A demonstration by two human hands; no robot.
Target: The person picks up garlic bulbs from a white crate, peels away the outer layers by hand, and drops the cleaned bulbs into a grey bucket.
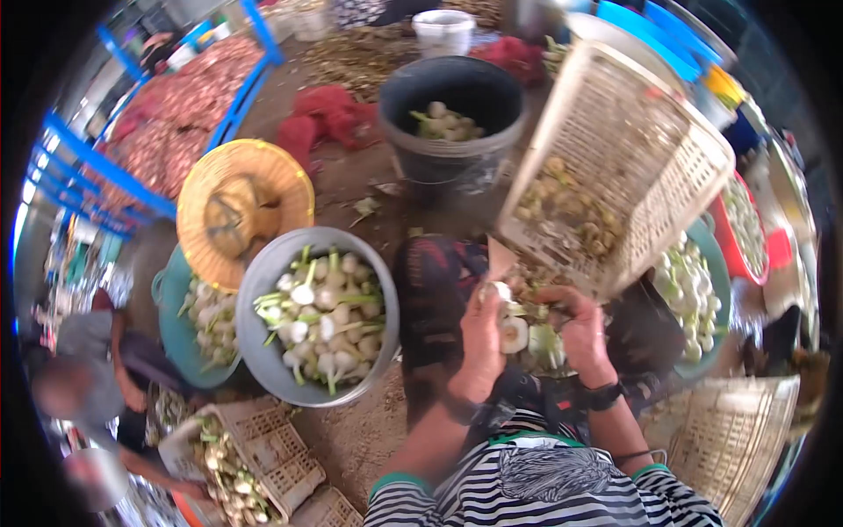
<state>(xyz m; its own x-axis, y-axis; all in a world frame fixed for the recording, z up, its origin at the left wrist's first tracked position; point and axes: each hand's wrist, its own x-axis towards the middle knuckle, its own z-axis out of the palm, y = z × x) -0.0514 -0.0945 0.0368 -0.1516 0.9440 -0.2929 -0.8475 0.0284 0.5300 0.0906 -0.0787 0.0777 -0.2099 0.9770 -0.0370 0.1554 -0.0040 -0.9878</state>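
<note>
My left hand (479, 347) is closed around a white onion-like bulb (514, 335) whose pale, round face shows beside the fingers. A second pale bulb with green on it (546, 348) sits between my hands, above my lap. My right hand (581, 329) is curled just to the right of that bulb, fingers bent inward. Whatever those fingers hold is hidden or too small to name. A grey metal pot (386, 351) of trimmed bulbs with short green stems stands to my left. Leaning beyond my hands, a beige plastic crate (606, 114) holds several brownish bulbs and scraps.
A black bucket (452, 154) with some bulbs stands ahead. Green tubs of bulbs flank me, left (176, 342) and right (716, 281). A straw hat (285, 176) rests above the left tub. Another person (97, 378) reaches into a crate (272, 448) at lower left.
</note>
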